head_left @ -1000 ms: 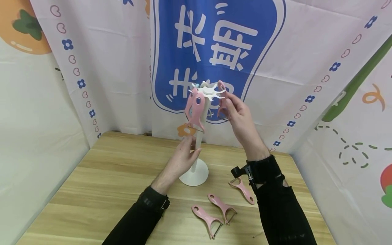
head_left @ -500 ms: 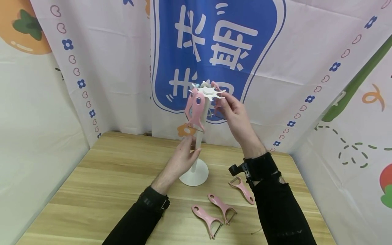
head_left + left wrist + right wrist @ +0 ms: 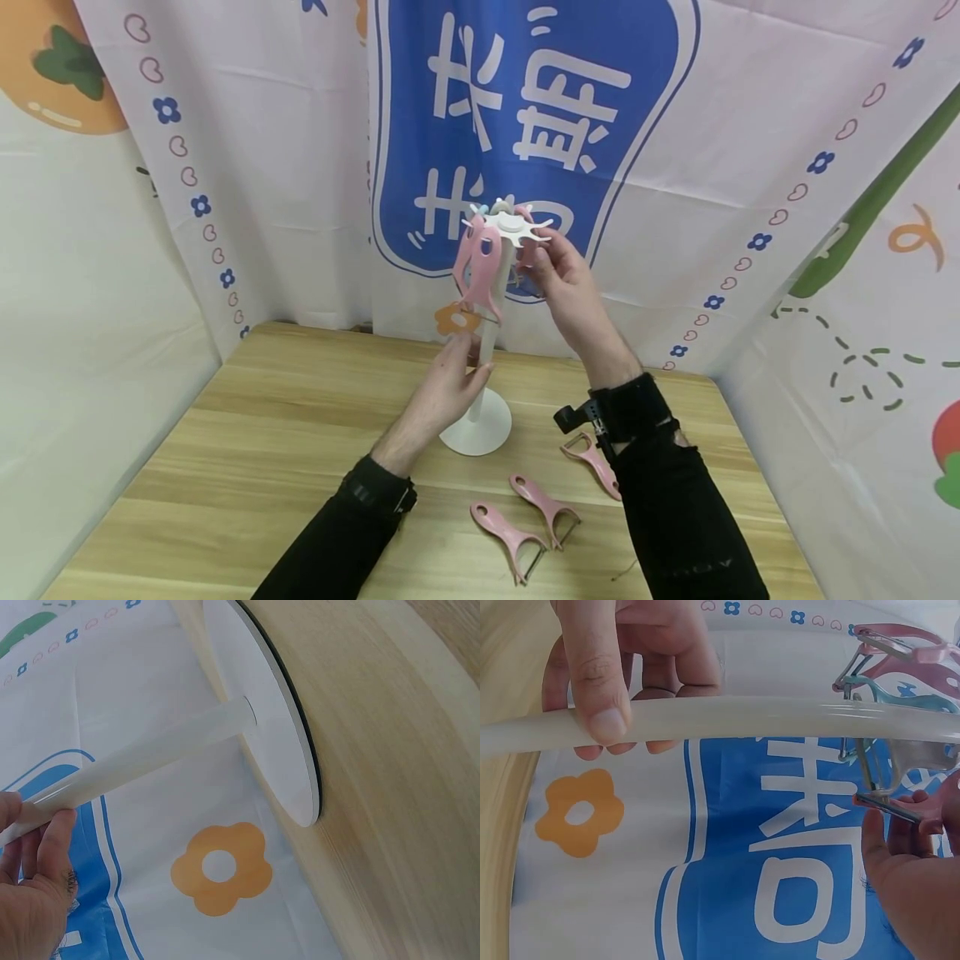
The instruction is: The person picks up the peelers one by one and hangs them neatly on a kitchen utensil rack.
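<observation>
A white stand (image 3: 489, 342) with a round base and a ring of hooks (image 3: 512, 223) at its top stands on the table. My left hand (image 3: 446, 379) grips its pole partway up, thumb and fingers around it in the left wrist view. At the right side of the hooks, my right hand (image 3: 573, 292) pinches a pink peeler (image 3: 930, 814), whose upper end is partly hidden behind the hooks. Pink peelers (image 3: 482, 271) hang on the left side. In the right wrist view, a teal peeler (image 3: 904, 699) and a greyish peeler (image 3: 922, 761) hang among them.
Three pink peelers lie on the wooden table (image 3: 300, 433): one near the front (image 3: 504, 529), a second beside it (image 3: 542, 500), and a third (image 3: 592, 462) partly under the right forearm. A printed curtain (image 3: 300, 167) hangs behind the table.
My right hand has moved left with the pink peeler, from outside the hooks to close against their right rear side. The left hand stays on the pole.
</observation>
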Demonstrator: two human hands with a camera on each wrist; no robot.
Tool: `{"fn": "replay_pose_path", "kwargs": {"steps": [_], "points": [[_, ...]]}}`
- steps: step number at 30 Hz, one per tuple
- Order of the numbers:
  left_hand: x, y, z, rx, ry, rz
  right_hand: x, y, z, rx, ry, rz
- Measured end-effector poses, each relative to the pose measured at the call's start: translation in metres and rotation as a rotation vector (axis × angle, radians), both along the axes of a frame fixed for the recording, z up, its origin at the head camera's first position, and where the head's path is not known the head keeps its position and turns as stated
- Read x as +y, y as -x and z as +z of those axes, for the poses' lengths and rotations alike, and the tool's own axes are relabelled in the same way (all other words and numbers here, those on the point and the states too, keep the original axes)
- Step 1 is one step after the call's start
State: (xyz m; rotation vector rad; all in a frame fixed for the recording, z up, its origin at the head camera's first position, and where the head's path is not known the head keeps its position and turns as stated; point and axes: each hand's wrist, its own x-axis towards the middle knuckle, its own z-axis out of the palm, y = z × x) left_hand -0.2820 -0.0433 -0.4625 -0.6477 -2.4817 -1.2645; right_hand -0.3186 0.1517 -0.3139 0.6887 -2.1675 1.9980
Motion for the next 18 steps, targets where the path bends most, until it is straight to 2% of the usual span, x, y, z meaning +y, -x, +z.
{"fn": "replay_pose_path", "kwargs": {"steps": [9,18], "points": [[-0.0001,0.0003,-0.0010,0.011,0.011,0.003,-0.0004,-0.0012,-0.0012,-0.016,0.002,0.029],[-0.0003,0.0012,-0.0025,0.012,-0.002,0.003,0.0045,-0.0038,-0.0047,0.024,-0.010,0.050]]}}
